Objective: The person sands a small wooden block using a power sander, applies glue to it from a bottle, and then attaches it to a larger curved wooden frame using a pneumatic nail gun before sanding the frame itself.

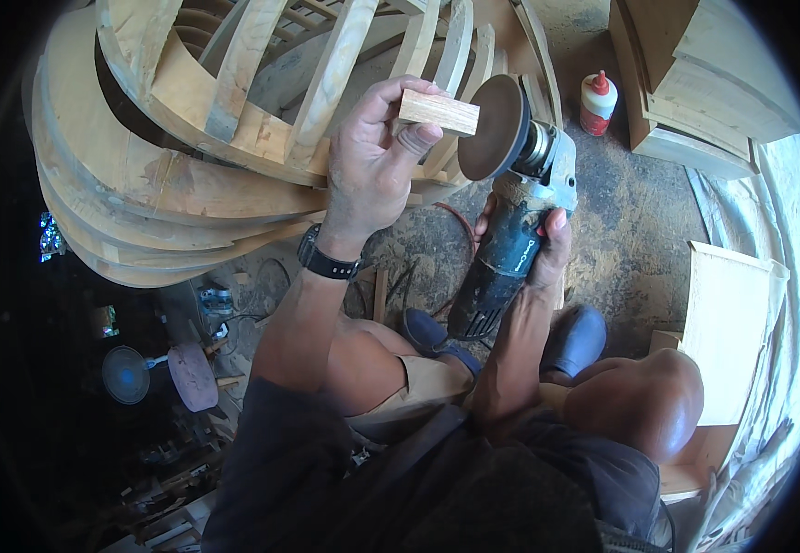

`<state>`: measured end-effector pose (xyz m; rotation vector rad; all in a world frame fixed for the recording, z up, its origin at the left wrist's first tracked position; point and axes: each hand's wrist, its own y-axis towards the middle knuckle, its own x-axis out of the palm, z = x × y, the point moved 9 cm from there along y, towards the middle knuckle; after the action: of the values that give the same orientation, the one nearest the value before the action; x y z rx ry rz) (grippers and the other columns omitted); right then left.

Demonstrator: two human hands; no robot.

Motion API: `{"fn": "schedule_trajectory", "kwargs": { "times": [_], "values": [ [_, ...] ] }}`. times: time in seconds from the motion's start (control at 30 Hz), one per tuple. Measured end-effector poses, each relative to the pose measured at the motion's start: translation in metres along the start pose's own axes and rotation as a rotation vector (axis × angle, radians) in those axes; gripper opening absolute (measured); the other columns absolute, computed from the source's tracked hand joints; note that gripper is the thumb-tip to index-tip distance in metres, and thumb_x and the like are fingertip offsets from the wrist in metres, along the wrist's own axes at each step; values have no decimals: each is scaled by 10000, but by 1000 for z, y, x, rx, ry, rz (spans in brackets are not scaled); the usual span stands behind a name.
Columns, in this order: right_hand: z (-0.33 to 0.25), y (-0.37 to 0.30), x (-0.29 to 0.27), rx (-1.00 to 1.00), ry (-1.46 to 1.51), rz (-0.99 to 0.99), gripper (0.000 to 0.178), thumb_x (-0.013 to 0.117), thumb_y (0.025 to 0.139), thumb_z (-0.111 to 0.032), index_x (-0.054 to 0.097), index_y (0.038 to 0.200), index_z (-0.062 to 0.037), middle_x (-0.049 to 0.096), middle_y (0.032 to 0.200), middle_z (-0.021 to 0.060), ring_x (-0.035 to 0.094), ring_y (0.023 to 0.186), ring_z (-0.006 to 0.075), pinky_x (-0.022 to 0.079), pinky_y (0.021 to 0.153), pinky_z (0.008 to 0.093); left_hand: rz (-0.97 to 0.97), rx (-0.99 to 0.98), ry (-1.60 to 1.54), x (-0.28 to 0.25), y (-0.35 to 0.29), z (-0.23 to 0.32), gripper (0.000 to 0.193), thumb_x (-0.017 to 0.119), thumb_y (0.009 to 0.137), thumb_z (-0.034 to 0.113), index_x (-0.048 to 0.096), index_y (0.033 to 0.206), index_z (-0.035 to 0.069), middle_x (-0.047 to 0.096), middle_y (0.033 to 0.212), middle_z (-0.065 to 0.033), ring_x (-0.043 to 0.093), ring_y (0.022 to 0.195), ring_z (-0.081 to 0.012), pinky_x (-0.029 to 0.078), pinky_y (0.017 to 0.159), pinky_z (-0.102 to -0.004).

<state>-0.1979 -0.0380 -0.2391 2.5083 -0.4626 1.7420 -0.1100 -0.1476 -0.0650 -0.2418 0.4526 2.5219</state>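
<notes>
Sanding or trimming appears to be the step in hand, judged by a small rectangular block of pale wood (438,111) presented to a round brown abrasive disc (495,124), upper centre of the frame. The block's right end overlaps the disc's edge in this view; actual contact cannot be confirmed. One block noted, one disc.

The left hand (377,152) grips the block between thumb and fingers, fingertips near the disc. The right hand (549,251) is wrapped round the body of a teal and grey angle grinder (499,263), centre of the frame; one such tool counted. Whether the disc is spinning cannot be told. The next move would seem to call for light, level pressure, with fingertips clear of the rim.

Further out: one black wristwatch (328,258) on the left wrist; two dark blue shoes (577,341), lower centre; one white bottle with red cap (598,103), upper right; one large curved wooden framework (188,198), upper left, its several slats partly hidden and not reliably countable.
</notes>
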Motion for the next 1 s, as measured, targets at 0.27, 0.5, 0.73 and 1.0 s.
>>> {"fn": "schedule_trajectory", "kwargs": {
  "times": [0.27,0.5,0.73,1.0],
  "values": [
    [-2,0,12,0,-61,-57,959,668,820,-734,528,1290,91,666,955,231,708,730,291,605,633,365,-22,26,28,1,0,0,383,710,977,192,584,1280,-6,686,1185,-124,650,1112,-171,520,987,-318],
    [-1,-1,10,-2,-78,-48,973,645,824,-759,531,1289,88,670,958,233,708,741,291,600,637,362,-33,5,54,0,-1,-3,393,723,966,198,597,1276,-8,703,1188,-145,665,1111,-178,529,984,-320],
    [-2,0,10,-2,-120,-42,959,643,828,-756,538,1279,84,670,954,233,705,737,289,597,643,362,-20,-12,24,1,-2,-3,409,724,965,187,583,1283,-28,697,1196,-154,664,1114,-190,528,993,-325],
    [-2,1,8,-14,-115,-36,949,630,839,-757,543,1270,84,670,954,223,706,738,279,597,642,358,-68,-61,58,4,-2,-4,417,722,963,140,553,1297,-44,667,1223,-159,638,1163,-206,503,1047,-346]
  ]
}}
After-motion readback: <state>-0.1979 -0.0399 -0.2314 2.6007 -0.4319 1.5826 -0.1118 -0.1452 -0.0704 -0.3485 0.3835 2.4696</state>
